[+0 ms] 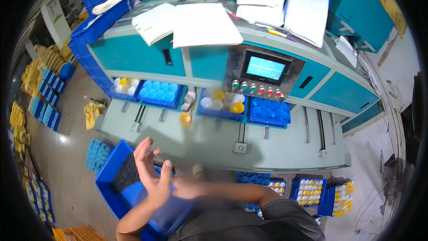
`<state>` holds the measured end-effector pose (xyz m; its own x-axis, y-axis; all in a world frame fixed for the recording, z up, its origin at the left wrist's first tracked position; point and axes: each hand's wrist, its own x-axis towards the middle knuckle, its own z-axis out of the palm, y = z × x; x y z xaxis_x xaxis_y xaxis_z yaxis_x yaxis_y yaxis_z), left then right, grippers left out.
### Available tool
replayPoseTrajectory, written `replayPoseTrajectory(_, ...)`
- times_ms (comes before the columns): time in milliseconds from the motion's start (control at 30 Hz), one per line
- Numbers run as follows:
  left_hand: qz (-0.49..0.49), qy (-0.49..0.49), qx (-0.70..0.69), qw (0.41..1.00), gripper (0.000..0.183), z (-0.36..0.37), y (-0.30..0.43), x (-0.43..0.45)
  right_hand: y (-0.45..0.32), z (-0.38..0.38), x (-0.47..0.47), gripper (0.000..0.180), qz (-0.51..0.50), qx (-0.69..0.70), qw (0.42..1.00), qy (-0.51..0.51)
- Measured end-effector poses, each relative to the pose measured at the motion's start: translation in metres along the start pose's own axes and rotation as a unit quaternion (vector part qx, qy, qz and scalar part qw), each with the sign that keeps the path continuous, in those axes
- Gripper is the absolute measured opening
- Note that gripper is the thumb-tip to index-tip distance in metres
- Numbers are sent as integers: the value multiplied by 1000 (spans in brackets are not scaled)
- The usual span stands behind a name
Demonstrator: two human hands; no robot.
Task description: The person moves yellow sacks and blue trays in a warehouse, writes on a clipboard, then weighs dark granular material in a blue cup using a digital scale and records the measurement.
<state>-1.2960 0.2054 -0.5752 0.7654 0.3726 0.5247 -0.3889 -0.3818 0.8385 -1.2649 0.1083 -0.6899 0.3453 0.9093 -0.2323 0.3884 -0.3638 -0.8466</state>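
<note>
My left hand [153, 177] is raised above a large blue plastic crate [112, 187], its fingers apart and nothing in them. Close beside its wrist is my right hand [187, 187], blurred; whether it holds anything cannot be told. Dark material and a blue surface show inside the crate. On the grey-green machine table beyond stands a yellow cup [185, 119]. Behind it, a blue tray [222, 115] holds white and yellow cups, and another tray [269, 122] holds blue cups. Further left are a tray of light blue cups [158, 91] and a tray of white and yellow ones [125, 86].
A control panel with a lit screen [266, 67] and push buttons faces me. Papers [205, 25] and clipboards [306, 11] lie on the machine top. Metal slots and small blocks [240, 148] sit on the table. Trays of cups [309, 192] stand on the floor at right, yellow sacks at left.
</note>
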Motion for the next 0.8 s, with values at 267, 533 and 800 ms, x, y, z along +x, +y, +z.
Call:
replayPoseTrajectory(267, -50, 210, -106, 971, 36, 29, -46, 50, 17, -51, 59, 54, -87, 50, 994, -31)
replayPoseTrajectory(533, -148, 276, -159, 936, 26, 44, -84, 86, 9, -124, 73, 33, -146, 12, 987, -62)
replayPoseTrajectory(800, -225, 210, -136, 942, 26, 53, -94, 108, 32, -325, -37, 29, -71, -91, 924, 366)
